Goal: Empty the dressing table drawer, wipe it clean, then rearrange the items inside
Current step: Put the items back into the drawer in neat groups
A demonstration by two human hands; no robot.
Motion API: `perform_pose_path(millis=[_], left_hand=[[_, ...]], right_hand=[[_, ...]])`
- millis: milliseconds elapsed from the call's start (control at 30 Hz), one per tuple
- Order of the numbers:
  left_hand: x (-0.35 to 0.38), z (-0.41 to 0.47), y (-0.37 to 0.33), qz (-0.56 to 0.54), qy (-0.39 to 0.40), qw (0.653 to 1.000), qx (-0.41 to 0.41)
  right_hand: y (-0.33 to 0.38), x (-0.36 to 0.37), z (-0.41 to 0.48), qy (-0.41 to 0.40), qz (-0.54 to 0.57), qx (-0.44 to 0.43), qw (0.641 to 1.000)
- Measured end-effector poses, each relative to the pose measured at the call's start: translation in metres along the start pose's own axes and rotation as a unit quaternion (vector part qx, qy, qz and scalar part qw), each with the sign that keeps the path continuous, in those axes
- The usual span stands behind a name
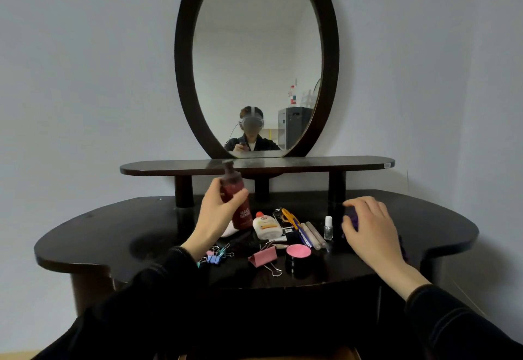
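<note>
While the left hand [218, 214] curls its fingers round a dark red plastic bottle [237, 190] held tilted above the dark wooden dressing table [113, 226], the right hand [368, 226] clutches a purple cloth [351, 218] just right of a small clear nail-polish bottle [328, 228].

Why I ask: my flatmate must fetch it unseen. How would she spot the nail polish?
Below the oval mirror, items cluster on the dark dressing table. The nail polish stands upright at the cluster's right end, beside the right hand: the only small clear bottle with a white cap.
</note>
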State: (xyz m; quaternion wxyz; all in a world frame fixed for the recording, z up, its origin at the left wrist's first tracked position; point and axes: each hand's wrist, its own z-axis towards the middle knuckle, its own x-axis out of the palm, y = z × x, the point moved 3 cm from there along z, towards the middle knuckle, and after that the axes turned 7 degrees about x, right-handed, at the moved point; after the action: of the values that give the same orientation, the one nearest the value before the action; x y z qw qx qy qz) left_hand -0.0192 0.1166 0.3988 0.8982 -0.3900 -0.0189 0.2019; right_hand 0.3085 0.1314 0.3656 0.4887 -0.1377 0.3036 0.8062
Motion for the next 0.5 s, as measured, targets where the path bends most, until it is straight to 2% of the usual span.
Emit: perform_pose_path(millis=[100, 200, 333, 500], left_hand=[[-0.014, -0.027, -0.017, -0.045, -0.006, 0.998, 0.037], [-0.023, -0.050, -0.013, -0.020, -0.041, 0.997, 0.057], [-0.022, -0.059, -0.008, -0.017, -0.098, 0.994, 0.056], [-0.020, -0.057, -0.002, 0.035, -0.102, 0.991, 0.074]], right_hand=[[0.050, 0.012, 0.009, 0.065, 0.030, -0.041, 0.997], [0.101, 0.043, 0.024, 0.189, 0.030, -0.042, 0.981], [0.147, 0.087, 0.040, 0.330, -0.061, -0.043, 0.941], [0.163, 0.129, 0.045, 0.388, -0.208, -0.013, 0.898]])
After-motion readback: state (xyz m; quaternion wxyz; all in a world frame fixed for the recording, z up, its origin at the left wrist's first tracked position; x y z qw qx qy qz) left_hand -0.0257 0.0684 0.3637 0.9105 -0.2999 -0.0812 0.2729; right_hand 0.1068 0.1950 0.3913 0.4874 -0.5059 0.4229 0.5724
